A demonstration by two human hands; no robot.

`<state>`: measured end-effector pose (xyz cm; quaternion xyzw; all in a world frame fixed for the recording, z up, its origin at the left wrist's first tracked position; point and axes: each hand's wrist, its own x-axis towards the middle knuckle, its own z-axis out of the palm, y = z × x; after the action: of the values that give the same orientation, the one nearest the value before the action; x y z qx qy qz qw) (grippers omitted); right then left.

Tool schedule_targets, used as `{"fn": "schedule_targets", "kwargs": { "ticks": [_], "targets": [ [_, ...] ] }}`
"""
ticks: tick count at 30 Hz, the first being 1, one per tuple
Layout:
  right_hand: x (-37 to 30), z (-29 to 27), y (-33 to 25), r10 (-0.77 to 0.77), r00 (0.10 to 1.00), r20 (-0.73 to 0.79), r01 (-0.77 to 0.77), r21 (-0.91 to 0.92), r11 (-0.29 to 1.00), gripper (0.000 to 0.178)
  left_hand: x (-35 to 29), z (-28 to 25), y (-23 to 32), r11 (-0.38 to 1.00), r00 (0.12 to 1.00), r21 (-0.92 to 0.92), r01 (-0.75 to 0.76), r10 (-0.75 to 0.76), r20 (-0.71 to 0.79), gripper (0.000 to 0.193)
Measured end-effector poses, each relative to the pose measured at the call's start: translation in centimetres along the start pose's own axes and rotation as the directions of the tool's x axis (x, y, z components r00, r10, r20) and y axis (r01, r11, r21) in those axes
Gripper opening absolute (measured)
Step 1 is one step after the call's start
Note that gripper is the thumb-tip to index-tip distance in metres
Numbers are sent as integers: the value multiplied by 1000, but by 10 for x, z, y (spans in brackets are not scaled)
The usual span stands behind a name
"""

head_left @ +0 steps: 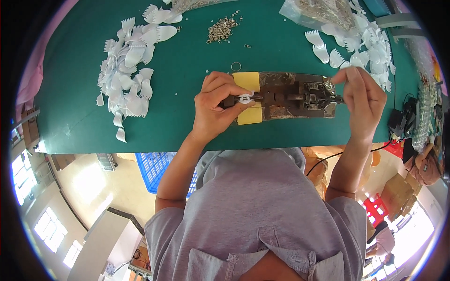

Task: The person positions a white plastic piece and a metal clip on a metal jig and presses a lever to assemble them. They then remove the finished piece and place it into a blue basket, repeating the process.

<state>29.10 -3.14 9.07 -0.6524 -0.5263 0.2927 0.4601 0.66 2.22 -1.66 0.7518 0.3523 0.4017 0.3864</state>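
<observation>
A dark metal hand fixture [300,99] lies across the green table in front of me, with yellow tape [248,117] around its left part. At its left end, my left hand [213,105] is closed, pinching a small white plastic piece [244,98] between thumb and fingers against the fixture's narrow tip. Most of that piece is hidden by the fingers. My right hand [363,100] is at the fixture's right end, its fingers curled together beside the metal rod there. Whatever these fingers hold, if anything, is hidden.
White toothed plastic pieces [133,56] are heaped at left, with another heap [372,42] at right beside a clear bag [323,14]. Small metal clips [221,30] form a pile at the back. A ring [236,66] lies behind the fixture. A blue basket [157,168] stands below the table edge.
</observation>
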Motion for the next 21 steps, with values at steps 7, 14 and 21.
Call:
{"fn": "schedule_targets", "kwargs": {
  "ticks": [7,14,21],
  "targets": [
    [-5,-63,76,82,995,-57,22,927,375,36,-6,5,4,998,996,-27,-62,60,-65,28],
    [-11,-77,146,161,977,142,-132,988,-74,32,-11,-37,39,983,982,-148,-111,85,-170,25],
    [-14,-87,164,161,960,230,-198,962,-189,30,-120,-193,56,765,729,6,644,-611,-307,36]
  ]
}}
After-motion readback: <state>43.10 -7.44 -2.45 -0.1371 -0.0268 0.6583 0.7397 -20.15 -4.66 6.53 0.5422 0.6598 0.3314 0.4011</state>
